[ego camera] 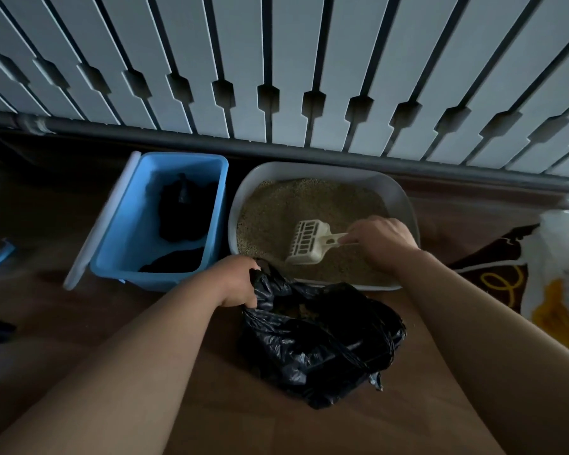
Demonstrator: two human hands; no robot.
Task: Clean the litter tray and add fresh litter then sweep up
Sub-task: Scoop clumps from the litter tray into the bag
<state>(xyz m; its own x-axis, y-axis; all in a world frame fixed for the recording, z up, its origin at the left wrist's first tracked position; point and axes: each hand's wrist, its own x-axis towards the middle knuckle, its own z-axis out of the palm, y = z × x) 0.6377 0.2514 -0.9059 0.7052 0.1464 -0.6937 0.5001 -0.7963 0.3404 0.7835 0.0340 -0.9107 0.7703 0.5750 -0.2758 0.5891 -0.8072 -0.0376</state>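
Note:
A grey litter tray (404,195) full of sandy litter (309,201) stands on the floor against the railing. My right hand (380,241) grips the handle of a cream slotted scoop (307,241), whose head rests in the litter at the tray's near side. In front of the tray lies a crumpled black rubbish bag (319,343) with some litter inside. My left hand (235,280) pinches the bag's upper left edge, holding its mouth apart.
A blue plastic bin (119,257) with dark bags inside stands left of the tray, its white lid (102,221) leaning on its left side. A white and yellow litter sack (559,274) lies at right on a dark patterned mat (493,280). White railing slats (276,77) close the far side.

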